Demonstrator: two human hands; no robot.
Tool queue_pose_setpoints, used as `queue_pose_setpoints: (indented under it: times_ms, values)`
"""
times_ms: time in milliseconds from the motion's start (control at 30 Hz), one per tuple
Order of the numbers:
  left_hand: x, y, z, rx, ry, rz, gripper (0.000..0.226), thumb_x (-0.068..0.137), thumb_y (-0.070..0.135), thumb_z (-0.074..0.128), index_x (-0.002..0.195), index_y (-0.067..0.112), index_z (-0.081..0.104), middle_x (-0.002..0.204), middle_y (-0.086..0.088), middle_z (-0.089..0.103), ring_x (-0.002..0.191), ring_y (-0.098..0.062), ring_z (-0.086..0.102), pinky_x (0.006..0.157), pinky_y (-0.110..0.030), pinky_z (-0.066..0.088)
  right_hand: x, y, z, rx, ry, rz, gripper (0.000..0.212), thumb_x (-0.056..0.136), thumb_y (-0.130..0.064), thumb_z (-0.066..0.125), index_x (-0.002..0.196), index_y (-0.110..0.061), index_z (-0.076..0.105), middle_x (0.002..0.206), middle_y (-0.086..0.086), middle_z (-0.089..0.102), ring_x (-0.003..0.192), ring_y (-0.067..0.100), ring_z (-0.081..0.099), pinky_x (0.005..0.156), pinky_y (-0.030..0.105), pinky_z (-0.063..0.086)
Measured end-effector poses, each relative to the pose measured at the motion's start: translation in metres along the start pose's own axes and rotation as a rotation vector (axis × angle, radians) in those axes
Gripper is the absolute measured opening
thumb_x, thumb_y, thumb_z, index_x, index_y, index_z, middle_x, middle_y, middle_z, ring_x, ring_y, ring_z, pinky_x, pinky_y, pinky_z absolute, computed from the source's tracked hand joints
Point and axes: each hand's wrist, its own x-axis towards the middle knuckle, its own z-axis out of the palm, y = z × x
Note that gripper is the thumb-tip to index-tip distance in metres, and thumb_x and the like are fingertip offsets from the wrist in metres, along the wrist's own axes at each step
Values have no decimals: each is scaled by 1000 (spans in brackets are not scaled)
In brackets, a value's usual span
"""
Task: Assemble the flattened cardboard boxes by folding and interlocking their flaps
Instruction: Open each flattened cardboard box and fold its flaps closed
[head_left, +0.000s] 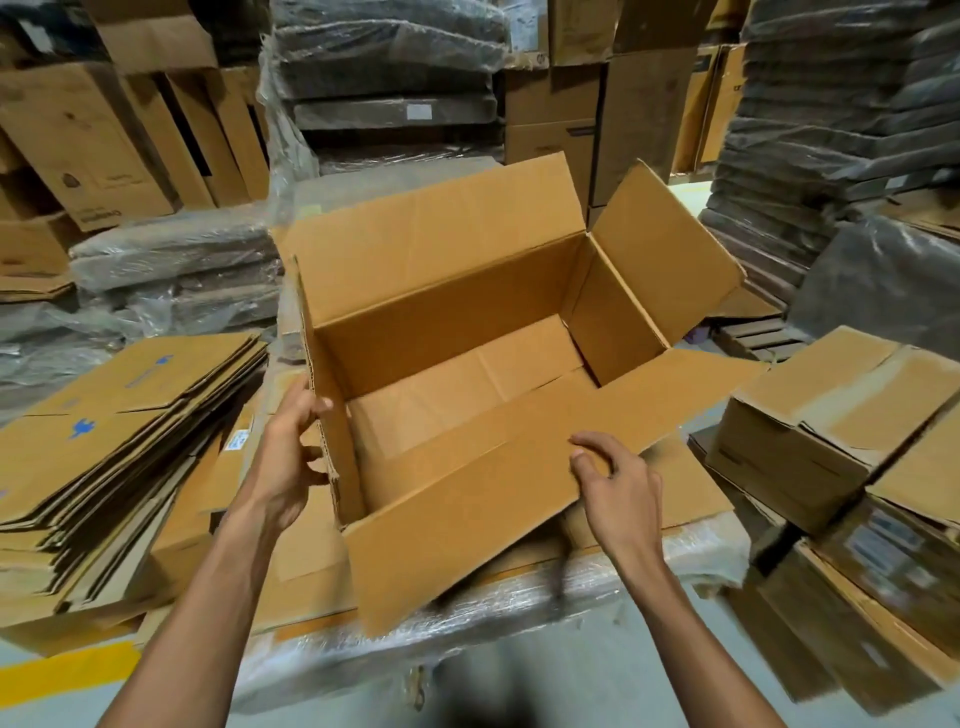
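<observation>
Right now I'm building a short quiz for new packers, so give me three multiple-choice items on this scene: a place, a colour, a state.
1. Where is the stack of flattened boxes?
A) left of the open box
B) inside it
C) on top of it

2. What colour are the printed marks on that stack?
A) red
B) blue
C) green

3. How are the open box's top flaps?
A) taped shut
B) folded inward
C) spread open

Answers: 1 A, the stack lies beside the box's left wall; 2 B, blue prints show on its top sheet; 3 C, the flaps stand or lean outward, showing the inside.
</observation>
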Motion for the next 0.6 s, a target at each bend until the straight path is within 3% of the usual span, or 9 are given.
queue_pose_setpoints:
  times_ms: [67,100,200,300,400,500,600]
  values:
    - [1,18,-4,134,38,-24,19,82,24,53,98,18,60,85,-2,59,77,-23,50,66,-34,39,9,0,3,9,4,-24,23,97,-17,62,112,-25,77,87,-6,72,80,17,64,73,23,39]
    - [6,25,-5,232,51,-29,14,80,17,52,93,17,58,80,-5,58,74,-23,50,68,-34,39,14,1,4,13,-2,-26,22,95,-17,64,109,-25,78,86,-6,74,79,17,65,74,26,44]
    - [21,40,-8,447,90,-48,12,91,15,55,101,16,62,97,-10,71,87,-28,66,79,-41,54,30,0,6,14,-43,-42,21,94,-17,65,103,-26,82,77,-5,76,66,12,63,68,27,50]
    - [25,54,-12,404,131,-43,14,101,18,57,113,13,62,108,-10,72,97,-29,69,92,-50,57,55,-15,5,6,-34,-72,23,93,-15,61,96,-19,84,84,-2,78,70,13,64,68,26,49]
    - [12,80,-13,281,123,-2,10,101,2,55,101,6,65,95,-13,70,81,-24,67,73,-36,58,88,-45,-9,-47,6,-129,30,93,-15,54,88,-13,83,94,6,79,96,27,67,85,35,52]
    - [-4,111,-16,240,104,74,8,96,-2,59,96,2,66,89,-18,68,63,-20,65,48,-23,55,111,-88,-33,-142,2,-178,34,93,-9,50,80,-8,82,92,9,78,90,29,67,82,35,51]
    - [-26,147,-10,308,-38,160,17,96,0,60,103,11,70,86,-9,75,60,-13,71,51,-20,55,121,-130,-50,-166,-32,-286,36,96,-4,49,81,-6,82,91,8,79,87,24,71,90,41,56]
